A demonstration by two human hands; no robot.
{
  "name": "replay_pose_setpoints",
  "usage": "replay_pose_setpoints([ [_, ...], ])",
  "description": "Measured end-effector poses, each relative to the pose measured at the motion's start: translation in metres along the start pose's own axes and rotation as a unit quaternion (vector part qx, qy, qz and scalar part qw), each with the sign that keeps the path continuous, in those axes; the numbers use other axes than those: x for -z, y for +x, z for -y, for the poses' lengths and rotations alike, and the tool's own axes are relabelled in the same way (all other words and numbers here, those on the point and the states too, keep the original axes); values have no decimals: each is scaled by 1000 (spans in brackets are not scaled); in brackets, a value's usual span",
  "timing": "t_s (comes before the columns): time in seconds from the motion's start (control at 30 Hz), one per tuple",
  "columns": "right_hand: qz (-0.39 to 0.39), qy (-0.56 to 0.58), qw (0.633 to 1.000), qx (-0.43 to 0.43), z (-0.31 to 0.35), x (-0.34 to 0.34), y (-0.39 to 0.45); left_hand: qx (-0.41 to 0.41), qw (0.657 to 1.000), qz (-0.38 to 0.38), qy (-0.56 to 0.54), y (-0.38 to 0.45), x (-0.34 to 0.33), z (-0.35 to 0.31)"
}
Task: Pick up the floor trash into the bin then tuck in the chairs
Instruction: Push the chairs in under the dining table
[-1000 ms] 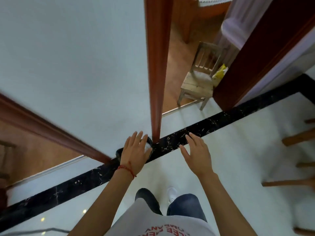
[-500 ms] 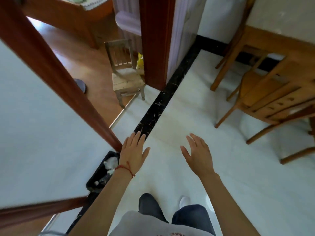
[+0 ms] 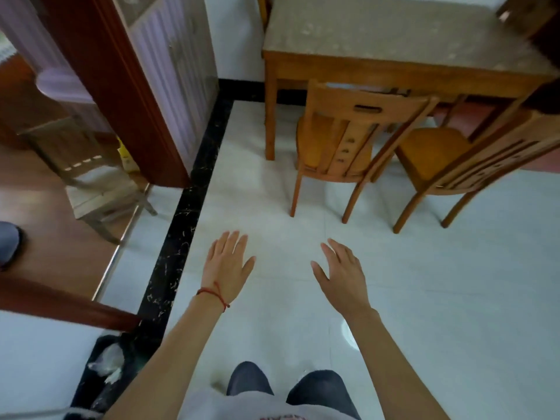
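Far left, cut by the frame edge: a dark rounded object (image 3: 9, 244) is lying on the brown wood floor; what it is cannot be told.

Beyond it, through the doorway: a small weathered wooden chair (image 3: 91, 177) is standing on the wood floor, blurred, with something yellow (image 3: 125, 153) showing just beside it against the dark red door frame (image 3: 121, 86).

Lower left: a black bin (image 3: 115, 377) is sitting against the white wall, beside the black marble strip (image 3: 181, 222) of the floor. Crumpled white and clear trash (image 3: 107, 362) is lying inside it.

Centre: the person's left hand (image 3: 225, 265) is hanging palm down over the white tile floor (image 3: 454, 283), fingers spread and holding nothing; a red string bracelet (image 3: 212, 294) is circling the wrist.

Just right of it: the right hand (image 3: 339, 274) is hovering at the same height, fingers likewise loose and apart, touching nothing. Both hands are well short of the chairs.

Below the hands: dark trouser legs and a grey shirt hem are showing at the bottom edge.

Upper centre: the near wooden chair (image 3: 339, 140) is standing with its back toward the person, seat only partly under the wooden table (image 3: 394, 40), rear legs out on the tile.

Right: a second wooden chair (image 3: 454, 159) is standing angled, pulled further out from the table, its backrest running toward the right edge.
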State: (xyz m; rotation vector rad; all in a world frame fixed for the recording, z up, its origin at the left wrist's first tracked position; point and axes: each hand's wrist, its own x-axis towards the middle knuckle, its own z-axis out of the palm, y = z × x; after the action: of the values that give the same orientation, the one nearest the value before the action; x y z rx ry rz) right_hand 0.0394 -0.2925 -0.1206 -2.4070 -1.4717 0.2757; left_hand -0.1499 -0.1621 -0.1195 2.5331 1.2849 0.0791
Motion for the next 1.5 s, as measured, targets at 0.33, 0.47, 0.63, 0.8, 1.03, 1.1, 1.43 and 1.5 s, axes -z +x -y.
replay_pose_setpoints([
  [0.33,-14,-4,998,-55,-106,50,15,-75,997,-10,0,57,-23,-121],
  [0.47,-19,6,998,-62,-128,55,40,-70,997,12,13,90,-24,-136],
  [0.63,-13,1,997,-74,-150,60,93,-71,997,9,17,148,-28,-145],
  [0.8,-14,-9,997,-72,-167,68,165,-78,997,8,27,220,-27,-149],
  [1.03,-53,9,995,-86,-181,86,250,-89,996,2,6,313,-16,-161],
  [1.1,-40,4,995,-91,-186,89,269,-89,996,5,11,334,-14,-167],
  [1.43,-24,12,995,-92,-230,110,359,-56,998,-11,-3,419,-13,-201],
  [1.5,-16,42,993,-109,-239,117,374,-46,999,-20,-20,432,-12,-211],
])
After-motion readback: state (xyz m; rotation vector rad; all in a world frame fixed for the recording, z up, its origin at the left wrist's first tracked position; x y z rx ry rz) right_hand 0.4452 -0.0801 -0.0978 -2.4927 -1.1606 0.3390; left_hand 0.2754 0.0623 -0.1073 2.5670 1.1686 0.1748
